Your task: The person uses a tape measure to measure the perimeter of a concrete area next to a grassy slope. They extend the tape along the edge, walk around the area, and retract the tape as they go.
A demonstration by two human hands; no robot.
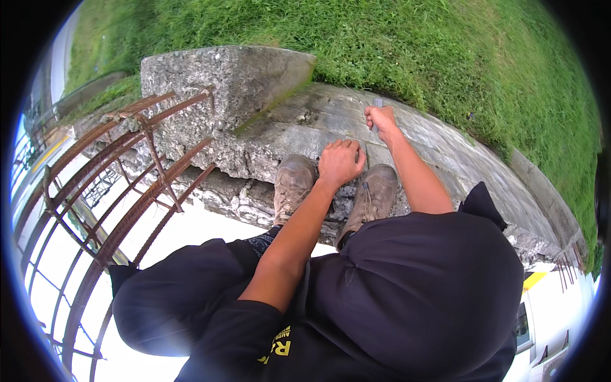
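My left hand is low over the weathered concrete ledge, between the toes of my two boots. Its fingers curl down, and whatever is under them is hidden. Farther out and a little to the right, my right hand is closed in a fist around a short grey handle-like object. One end of it sticks out above the fist toward the grass; a bit also shows below the fingers. What kind of tool it is, I cannot make out. The left boot and right boot stand on the broken near edge.
Rusty bent rebar juts out on the left. A raised rough concrete block stands at the far left of the ledge. Grass runs along the far side. Below the crumbling near edge lies a bright lower surface, with a white structure at lower right.
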